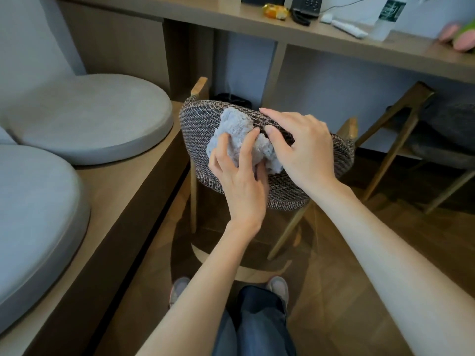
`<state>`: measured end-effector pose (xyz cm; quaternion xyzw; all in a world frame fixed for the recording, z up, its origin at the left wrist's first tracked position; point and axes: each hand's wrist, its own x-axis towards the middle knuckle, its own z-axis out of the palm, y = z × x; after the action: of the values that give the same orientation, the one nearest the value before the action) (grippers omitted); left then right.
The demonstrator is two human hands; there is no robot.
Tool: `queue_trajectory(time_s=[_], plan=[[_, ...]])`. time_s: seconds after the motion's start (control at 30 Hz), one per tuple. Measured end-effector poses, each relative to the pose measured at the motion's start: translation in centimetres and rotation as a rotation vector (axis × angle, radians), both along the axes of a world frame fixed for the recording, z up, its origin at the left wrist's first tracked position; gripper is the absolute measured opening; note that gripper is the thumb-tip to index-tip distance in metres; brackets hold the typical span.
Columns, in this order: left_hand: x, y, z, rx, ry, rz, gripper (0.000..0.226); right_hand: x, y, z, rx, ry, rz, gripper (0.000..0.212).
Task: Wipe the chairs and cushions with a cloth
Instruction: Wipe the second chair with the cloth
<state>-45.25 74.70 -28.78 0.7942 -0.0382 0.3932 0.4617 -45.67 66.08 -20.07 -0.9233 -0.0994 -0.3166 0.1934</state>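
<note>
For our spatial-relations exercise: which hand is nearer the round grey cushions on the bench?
Left. The left hand, holding the cloth, is on the cushions' side of the chair back; the right hand rests beyond it, further right.

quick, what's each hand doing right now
Left hand: grips the cloth against the chair back.
Right hand: open, resting on the chair back.

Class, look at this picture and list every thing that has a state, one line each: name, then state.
fluffy pale grey cloth, bunched, pressed on the chair back.
woven brown chair back, upright, cloth against its upper part.
left hand, grips the cloth.
right hand, open, rests on the chair back's top edge.
two round grey cushions, lying flat on the wooden bench.
</note>
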Motion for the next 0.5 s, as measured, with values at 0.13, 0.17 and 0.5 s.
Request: queue_trajectory(time_s=[0.13,0.17,0.5], plan=[[0.4,0.2,-1.2,-0.031,-0.059,-0.004,0.052,0.0,0.5,-0.5,0.034,-0.057,-0.042,0.031],[0.6,0.4,-1.5,-0.038,-0.076,-0.006,0.049,0.0,0.6,-0.7,0.036,-0.072,-0.053,0.031],[1.2,0.8,-6.5,-0.196,0.162,-0.063,0.05,0.3,1.2,-1.2,0.089,-0.127,-0.085,0.03]])
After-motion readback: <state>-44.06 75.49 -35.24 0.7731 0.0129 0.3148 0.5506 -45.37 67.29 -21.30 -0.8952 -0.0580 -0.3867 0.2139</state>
